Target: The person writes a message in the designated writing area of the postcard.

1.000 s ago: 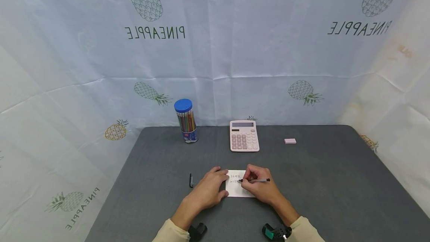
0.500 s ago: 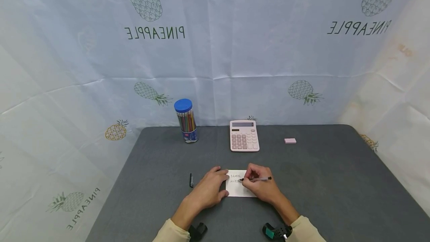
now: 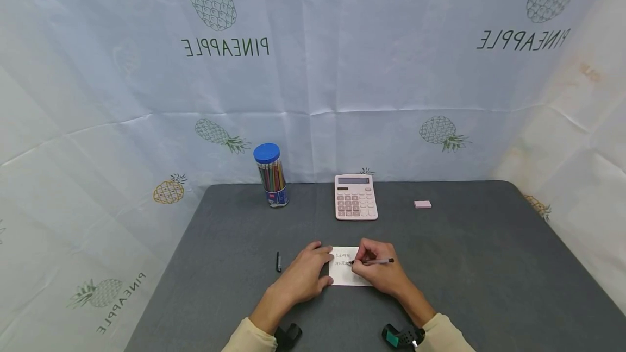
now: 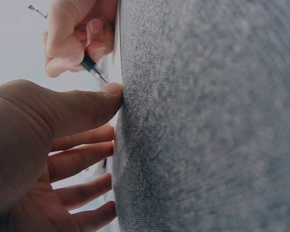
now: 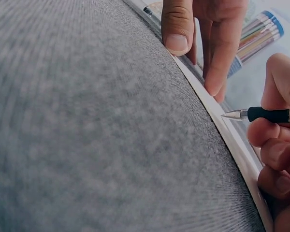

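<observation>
A: Where's the paper sheet (image 3: 344, 275) from where you sit, and what's holding it?

B: I have it flat on the dark tabletop (image 3: 489, 265), between the two hands, on the near side of the pink calculator (image 3: 356, 198). The left hand (image 3: 305, 274) rests on its left edge, thumb and fingers spread apart.

A: And the right hand (image 3: 384, 275)?

B: Fingers curled in, pinching a black-gripped pen (image 5: 268, 114) close to its point. My head feed puts that point at the second line of script. I can't tell whether it touches or sits just above the sheet.

A: What worries you most?

B: The sheet turning. I judge it steadied mainly along one side, so a hard drag of the pen, or a slack left thumb, could pivot it and send a stroke crooked.

A: Smearing?

B: Possible. The right hand covers part of the sheet; sliding its heel over wet ink would blur the line. I can't see whether the ink is dry.

A: Anything loose?

B: A small pen cap (image 3: 278, 262) just left of the left hand. I'd expect a careless sweep to send it rolling. The blue-lidded pencil jar (image 3: 271, 177) and pink eraser (image 3: 423, 205) are well apart, so low risk.
</observation>
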Demonstrator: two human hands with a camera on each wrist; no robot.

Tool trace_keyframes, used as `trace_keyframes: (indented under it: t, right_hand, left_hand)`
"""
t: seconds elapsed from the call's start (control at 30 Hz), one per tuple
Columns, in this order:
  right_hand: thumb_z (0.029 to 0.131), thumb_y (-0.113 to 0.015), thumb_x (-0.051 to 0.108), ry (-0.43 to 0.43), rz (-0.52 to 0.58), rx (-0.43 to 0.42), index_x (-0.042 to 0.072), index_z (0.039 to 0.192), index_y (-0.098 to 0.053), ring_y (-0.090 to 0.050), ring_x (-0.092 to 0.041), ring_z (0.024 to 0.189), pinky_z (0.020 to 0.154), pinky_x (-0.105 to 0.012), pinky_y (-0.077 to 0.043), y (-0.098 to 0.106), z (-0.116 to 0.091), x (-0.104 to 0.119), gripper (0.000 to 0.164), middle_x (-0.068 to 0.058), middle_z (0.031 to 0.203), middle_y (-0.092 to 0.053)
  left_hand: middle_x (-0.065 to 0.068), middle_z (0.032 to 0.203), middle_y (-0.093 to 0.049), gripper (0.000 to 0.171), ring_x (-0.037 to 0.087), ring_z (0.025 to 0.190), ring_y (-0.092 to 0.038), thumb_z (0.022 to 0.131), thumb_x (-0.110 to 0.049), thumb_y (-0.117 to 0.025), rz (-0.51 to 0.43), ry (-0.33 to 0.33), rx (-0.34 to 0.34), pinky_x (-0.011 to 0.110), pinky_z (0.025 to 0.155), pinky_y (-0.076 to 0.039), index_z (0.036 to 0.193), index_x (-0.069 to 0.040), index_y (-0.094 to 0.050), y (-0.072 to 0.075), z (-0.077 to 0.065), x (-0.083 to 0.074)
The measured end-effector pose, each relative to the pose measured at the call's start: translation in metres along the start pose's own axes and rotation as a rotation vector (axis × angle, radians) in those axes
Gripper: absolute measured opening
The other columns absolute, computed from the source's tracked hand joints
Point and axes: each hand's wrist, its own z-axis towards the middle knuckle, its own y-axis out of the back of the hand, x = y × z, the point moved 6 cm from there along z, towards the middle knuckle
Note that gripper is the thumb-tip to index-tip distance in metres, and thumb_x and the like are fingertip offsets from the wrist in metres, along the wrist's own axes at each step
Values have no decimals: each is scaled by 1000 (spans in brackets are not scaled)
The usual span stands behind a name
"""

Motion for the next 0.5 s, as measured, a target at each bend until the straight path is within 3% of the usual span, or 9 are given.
trace_keyframes:
  t: [0.5]
  right_hand:
    - [76,-76,-9,20,-2,3,25,74,-61,-44,2,56,51,-16,-33,0,-1,-1,37,15,65,-53]
  left_hand:
    - [10,151,-69,48,37,147,-59,92,-21,-90,-4,13,14,51,123,-51,135,-4,-77,-2,1,2]
